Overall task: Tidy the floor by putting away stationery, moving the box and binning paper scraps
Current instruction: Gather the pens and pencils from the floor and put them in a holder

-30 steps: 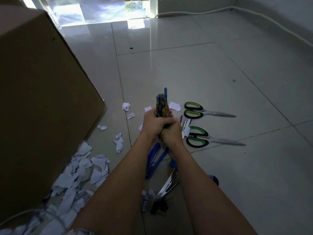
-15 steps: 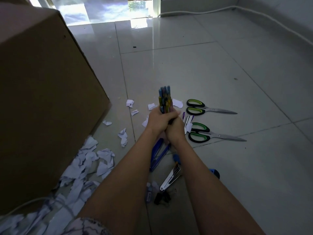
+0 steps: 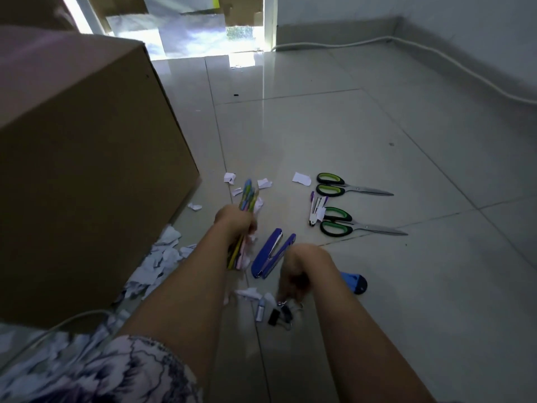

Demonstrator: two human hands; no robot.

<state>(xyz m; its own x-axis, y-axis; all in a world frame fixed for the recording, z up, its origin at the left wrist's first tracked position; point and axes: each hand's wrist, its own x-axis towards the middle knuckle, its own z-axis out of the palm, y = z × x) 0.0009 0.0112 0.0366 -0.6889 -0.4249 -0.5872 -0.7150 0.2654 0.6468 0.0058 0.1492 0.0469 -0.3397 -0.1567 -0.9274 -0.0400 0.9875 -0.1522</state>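
Head, closed box (image 3: 87, 170), left hand (image 3: 235, 221) gripping pens (image 3: 248, 194)

Glossy grey tiled floor (image 3: 377, 126); white wall (image 3: 436, 13); bright doorway (image 3: 191, 39).

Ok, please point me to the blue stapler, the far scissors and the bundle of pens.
blue stapler (image 3: 267, 251), head view, on the blue arm nearer the pens.
far scissors (image 3: 348, 186), head view, where handles meet blades.
bundle of pens (image 3: 247, 194), head view, on the upper ends.

Left hand (image 3: 235, 223) in fisted grip round pencils (image 3: 247, 195); right hand (image 3: 297, 271) lower, blurred.
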